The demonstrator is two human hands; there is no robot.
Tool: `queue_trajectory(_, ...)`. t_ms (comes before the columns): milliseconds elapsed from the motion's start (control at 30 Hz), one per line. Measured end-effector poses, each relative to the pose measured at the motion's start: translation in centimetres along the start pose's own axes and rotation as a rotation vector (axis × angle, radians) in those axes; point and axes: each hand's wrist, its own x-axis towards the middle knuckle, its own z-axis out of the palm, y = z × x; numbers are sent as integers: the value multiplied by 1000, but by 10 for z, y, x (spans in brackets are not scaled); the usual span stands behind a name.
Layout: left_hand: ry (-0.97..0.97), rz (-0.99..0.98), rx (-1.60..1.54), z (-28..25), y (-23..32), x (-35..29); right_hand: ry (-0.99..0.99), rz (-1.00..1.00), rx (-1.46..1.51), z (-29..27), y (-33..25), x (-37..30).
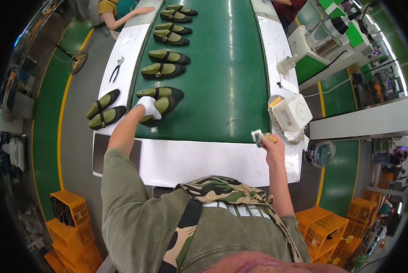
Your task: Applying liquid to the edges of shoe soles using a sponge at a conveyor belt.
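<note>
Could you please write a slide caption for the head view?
White-gloved left hand gripping a shoe, right hand holding a brush, at a green belt.

The green belt (217,86) offers passage toward twelve o'clock; shoes (164,70) (in pairs) obstruct eleven, a white container (292,113) two

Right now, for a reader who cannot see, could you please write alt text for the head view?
A white-gloved left hand holds a green-and-black flat shoe at a green conveyor belt; the right hand holds what looks like a small brush. Strapped flats line the belt's left side.
</note>
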Motion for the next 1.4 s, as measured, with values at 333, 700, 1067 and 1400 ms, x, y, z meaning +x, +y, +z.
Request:
queue_trajectory(333, 699, 681, -1268, 59, 128, -168, -554, -178, -24, 121, -64, 39)
queue_trajectory(700, 954, 500, -506, 67, 247, -256, -791, -207, 9, 112, -69, -2)
queue_trajectory(1067, 892, 216, -994, 91, 292, -302, -1123, -13, 148, 110, -113, -67)
queue_trajectory(1400, 848, 311, -1224, 121, 261, -362, -1350, -178, 361, 174, -120, -112)
